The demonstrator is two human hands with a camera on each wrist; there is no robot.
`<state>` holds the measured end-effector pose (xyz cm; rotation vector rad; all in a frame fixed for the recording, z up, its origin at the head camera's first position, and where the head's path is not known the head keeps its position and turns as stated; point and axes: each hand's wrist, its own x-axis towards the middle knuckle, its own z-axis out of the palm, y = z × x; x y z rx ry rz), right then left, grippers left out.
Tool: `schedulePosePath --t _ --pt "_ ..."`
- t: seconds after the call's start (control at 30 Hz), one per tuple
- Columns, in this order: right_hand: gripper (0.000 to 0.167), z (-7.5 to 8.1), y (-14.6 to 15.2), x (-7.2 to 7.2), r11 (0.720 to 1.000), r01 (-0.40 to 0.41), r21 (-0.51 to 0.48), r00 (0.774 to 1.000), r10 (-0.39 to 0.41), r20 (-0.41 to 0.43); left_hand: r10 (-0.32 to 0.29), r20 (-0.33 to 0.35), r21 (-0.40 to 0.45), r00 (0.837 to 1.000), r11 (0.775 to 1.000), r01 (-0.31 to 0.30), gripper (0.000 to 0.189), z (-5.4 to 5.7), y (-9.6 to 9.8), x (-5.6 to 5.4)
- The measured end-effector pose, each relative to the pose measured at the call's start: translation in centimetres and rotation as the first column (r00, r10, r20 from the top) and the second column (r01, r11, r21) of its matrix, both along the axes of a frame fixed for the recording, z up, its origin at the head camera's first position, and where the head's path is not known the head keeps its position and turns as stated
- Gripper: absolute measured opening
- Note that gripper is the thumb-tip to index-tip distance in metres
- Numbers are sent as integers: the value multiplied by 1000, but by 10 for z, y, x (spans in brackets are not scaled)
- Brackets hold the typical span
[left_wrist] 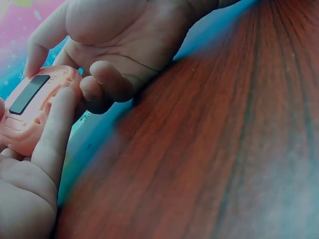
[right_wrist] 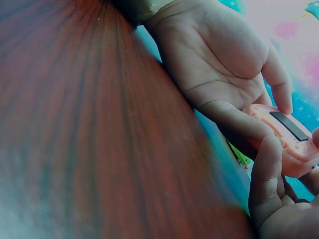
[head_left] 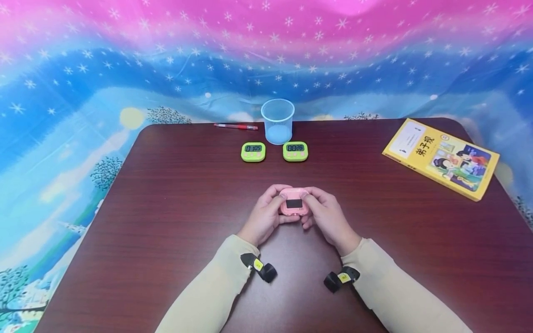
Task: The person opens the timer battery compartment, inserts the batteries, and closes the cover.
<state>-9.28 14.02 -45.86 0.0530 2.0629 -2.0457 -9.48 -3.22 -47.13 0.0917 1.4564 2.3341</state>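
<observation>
Both hands hold a pink timer [head_left: 294, 195], a small rounded case with a black rectangle on its upward face. In the head view the left hand [head_left: 266, 213] grips its left side, thumb on the face near the black rectangle and fingers behind and below. From the other side the right hand [head_left: 330, 218] holds it, its thumb also on the face. The left wrist view shows the pink timer [left_wrist: 31, 107] tilted between the hands, with a fingertip along its lower edge. Fingers of both hands meet at that edge in the right wrist view, beside the pink timer [right_wrist: 294, 162].
Two green timers [head_left: 253, 151] with lit digits stand beyond the hands, in front of a translucent blue cup [head_left: 278, 121]. A red pen [head_left: 236, 126] lies near the table's back edge. The yellow book [head_left: 441, 159] lies at the back right of the dark wooden table [head_left: 166, 208].
</observation>
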Motion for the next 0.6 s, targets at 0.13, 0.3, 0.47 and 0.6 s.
schedulePosePath --t 0.13,0.3,0.47,0.6 --pt "25 0 4 0 999 -12 36 997 15 -72 15 -48 -51 999 999 -17 35 1 -3 -1" --pt "25 -3 10 -3 995 -12 100 975 33 -219 2 -50 -121 999 993 -8 39 5 -11 -5" --pt "27 -4 15 -6 998 -16 68 926 41 -375 -74 12 -152 997 985 75 42 9 -23 -10" --pt "30 -3 17 -7 996 -50 69 895 75 -440 -177 30 -135 984 974 180 43 12 -32 -12"
